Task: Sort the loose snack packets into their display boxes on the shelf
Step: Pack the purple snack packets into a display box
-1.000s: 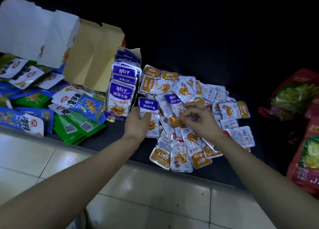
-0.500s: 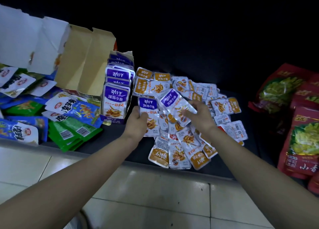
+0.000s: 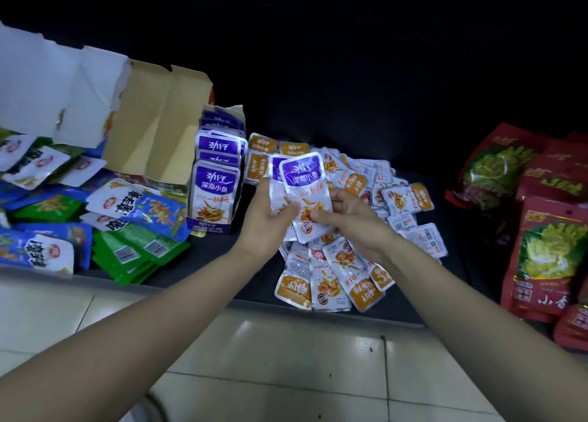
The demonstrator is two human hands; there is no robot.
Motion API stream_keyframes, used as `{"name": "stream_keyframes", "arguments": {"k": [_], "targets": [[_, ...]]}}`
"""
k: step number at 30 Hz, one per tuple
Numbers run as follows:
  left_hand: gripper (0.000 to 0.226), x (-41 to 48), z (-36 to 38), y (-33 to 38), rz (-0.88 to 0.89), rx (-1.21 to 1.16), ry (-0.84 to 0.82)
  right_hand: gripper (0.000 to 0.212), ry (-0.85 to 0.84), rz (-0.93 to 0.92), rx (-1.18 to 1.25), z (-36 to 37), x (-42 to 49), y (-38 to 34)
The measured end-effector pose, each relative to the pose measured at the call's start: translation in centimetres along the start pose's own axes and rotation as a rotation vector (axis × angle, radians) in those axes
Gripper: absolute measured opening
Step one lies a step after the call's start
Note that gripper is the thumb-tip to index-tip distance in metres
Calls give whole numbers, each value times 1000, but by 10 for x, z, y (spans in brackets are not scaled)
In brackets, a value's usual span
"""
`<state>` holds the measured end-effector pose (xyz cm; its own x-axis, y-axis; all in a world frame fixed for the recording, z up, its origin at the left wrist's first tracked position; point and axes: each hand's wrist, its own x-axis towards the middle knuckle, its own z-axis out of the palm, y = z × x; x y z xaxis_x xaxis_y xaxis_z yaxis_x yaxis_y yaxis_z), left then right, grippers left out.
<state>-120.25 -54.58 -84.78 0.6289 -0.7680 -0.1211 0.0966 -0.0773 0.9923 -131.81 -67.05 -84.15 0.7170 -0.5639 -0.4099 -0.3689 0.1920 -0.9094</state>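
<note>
left hand (image 3: 267, 211) grips purple packets (image 3: 302, 183); right hand (image 3: 346, 214) pinches front one, above orange-packet pile (image 3: 334, 269); display box (image 3: 210, 228) just left

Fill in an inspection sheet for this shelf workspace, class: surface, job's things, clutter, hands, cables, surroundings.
Surface: dark shelf, mostly under packets.
Job's things: purple packets held up; purple display box holding upright packets; orange packet pile loose beneath the hands.
Clutter: blue and green packets left; open cardboard box; red bags right.
Hands: left hand and right hand both grip the purple packets.
Cables: nothing seen.
Surroundings: tiled floor below; darkness behind.
</note>
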Motion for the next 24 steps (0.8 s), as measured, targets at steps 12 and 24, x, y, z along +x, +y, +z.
{"name": "stream_keyframes", "arguments": {"k": [12, 24], "targets": [[28, 0, -84, 10, 185, 361, 278, 24, -134, -108, 63, 91, 17, -25], [22, 3, -141, -23, 159, 468, 263, 12, 267, -353, -190, 151, 46, -8]]}}
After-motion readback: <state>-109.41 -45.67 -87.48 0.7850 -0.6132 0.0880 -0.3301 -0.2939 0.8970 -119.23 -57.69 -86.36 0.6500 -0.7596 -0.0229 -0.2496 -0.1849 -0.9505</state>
